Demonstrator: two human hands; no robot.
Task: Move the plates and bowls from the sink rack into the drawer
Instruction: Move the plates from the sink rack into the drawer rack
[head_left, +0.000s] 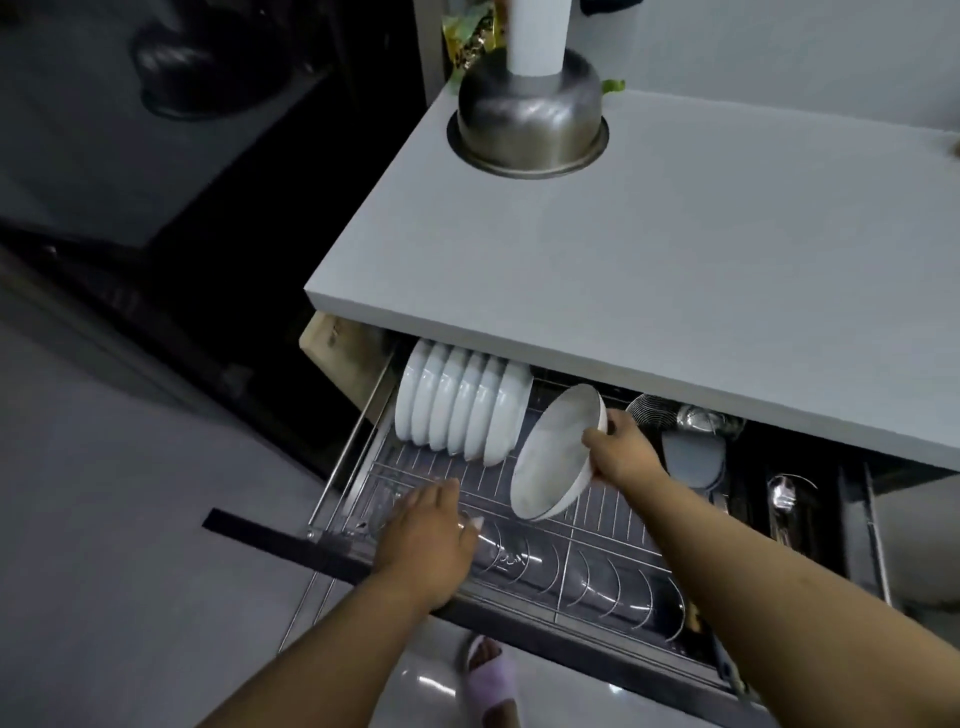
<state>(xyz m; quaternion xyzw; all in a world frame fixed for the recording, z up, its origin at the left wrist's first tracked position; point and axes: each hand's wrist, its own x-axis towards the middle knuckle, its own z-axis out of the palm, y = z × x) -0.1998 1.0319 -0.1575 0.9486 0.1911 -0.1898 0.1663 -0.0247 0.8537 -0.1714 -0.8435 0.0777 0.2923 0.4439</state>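
A pale grey tabletop (649, 249) is seen above and beyond the hands, with an upturned steel basin (530, 124) set at its far left corner. A glossy light floor (104, 519) is spread to the left of and below the hands. Dark, dimly lit cabinetry (182, 156) is seen further left.

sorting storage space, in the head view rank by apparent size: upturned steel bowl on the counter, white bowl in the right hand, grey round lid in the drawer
1. Upturned steel bowl and white bowl look alike; distance differs, so unranked.
2. Grey round lid, smallest, partly hidden.
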